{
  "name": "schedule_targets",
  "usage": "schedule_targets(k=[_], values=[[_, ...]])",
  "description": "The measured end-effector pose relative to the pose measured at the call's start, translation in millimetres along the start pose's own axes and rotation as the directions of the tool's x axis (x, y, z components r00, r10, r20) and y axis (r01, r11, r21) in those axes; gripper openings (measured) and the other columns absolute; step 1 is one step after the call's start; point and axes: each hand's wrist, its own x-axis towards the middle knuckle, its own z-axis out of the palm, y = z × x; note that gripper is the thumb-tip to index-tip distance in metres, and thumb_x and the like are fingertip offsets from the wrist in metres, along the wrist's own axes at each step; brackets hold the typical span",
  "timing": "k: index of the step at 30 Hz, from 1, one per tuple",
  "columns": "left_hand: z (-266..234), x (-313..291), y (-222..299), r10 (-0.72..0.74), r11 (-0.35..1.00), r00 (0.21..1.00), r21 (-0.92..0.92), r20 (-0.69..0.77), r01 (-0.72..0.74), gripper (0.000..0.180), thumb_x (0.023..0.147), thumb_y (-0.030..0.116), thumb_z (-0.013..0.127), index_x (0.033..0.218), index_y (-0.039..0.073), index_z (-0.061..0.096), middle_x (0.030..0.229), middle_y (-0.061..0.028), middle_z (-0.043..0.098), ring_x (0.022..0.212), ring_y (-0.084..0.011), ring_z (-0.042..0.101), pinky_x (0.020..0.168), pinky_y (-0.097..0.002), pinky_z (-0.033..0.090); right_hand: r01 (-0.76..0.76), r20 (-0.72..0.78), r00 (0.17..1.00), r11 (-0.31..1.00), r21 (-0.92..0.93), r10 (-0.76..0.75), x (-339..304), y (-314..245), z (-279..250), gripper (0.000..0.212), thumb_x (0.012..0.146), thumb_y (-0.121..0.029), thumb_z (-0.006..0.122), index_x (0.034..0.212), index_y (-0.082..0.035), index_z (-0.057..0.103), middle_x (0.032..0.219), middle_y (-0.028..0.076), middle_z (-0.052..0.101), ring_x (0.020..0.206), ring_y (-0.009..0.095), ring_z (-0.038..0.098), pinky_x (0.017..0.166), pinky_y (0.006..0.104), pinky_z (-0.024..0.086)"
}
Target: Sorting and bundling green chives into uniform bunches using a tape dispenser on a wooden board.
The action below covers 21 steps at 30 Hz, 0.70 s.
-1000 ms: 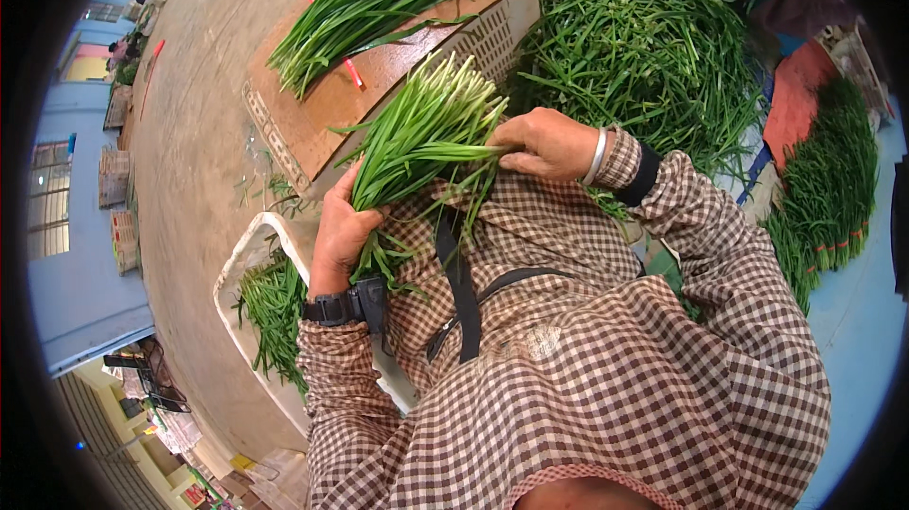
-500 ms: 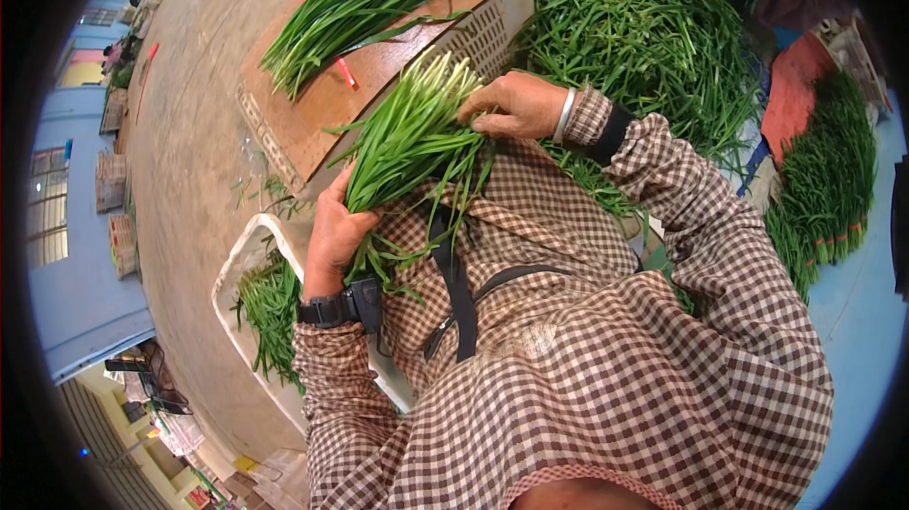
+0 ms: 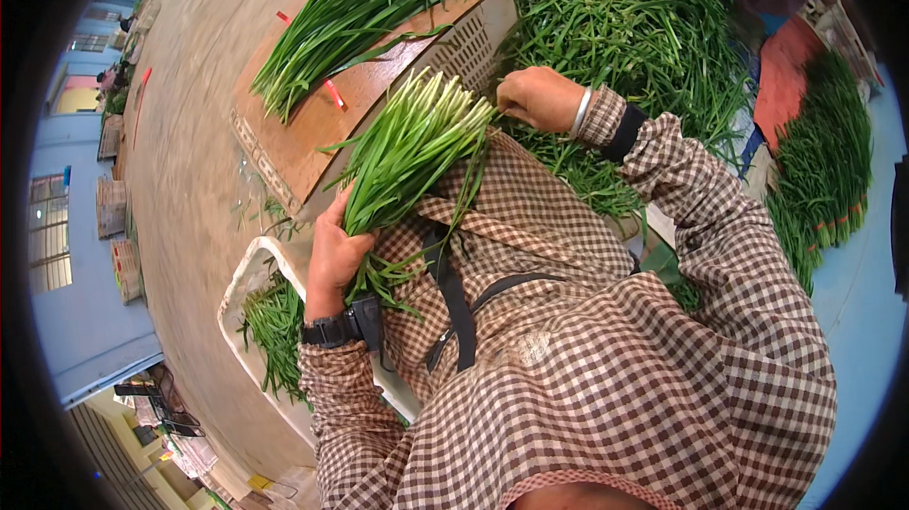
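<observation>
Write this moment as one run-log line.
left grip: closed around green bunch | right grip: by bunch's pale ends, contents unclear | brown board: long stalks, red strip | white tub: leafy greens inside

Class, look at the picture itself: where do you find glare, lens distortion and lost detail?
In the head view, a pale sheen shows on the brown board; the blue wall bends along the rim, with black in the corners; stalks in the green bunch in the left hand read distinctly, while the far background at left is too small for detail.
</observation>
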Motion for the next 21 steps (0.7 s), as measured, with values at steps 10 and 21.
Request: schedule_targets(k=[10, 21], values=[[2.3, -0.5, 2.6, 0.053, 0.996, 0.998, 0.066, -0.019, -0.052, 0.064, 0.065, -0.011, 0.056, 0.128, -0.001, 0.049, 0.112, -0.0044, 0.059, 0.098, -0.0132, 0.055, 0.089, -0.0255, 0.041, -0.562, 0.002, 0.792, 0.730, -0.389, 0.611, -24.7, 32.7, -36.9, 0.030, 0.081, -0.017, 0.067, 0.109, -0.007, 0.060, 0.106, 0.017, 0.056, 0.096, 0.028, 0.058, 0.084, 0.0362, 0.050], [-1.6, 1.1, -1.5, 0.032, 0.998, 0.999, -0.050, 0.013, -0.031, 0.060, 0.067, -0.009, 0.057, 0.127, 0.000, 0.051, 0.111, -0.0028, 0.060, 0.097, -0.0114, 0.054, 0.088, -0.0256, 0.042, 0.170, -0.202, 0.962, 0.982, -0.088, -0.184, -3.1, -26.9, 31.1, 0.020, 0.074, -0.008, 0.068, 0.090, -0.009, 0.057, 0.094, 0.007, 0.054, 0.081, 0.025, 0.058, 0.066, 0.0348, 0.051]])
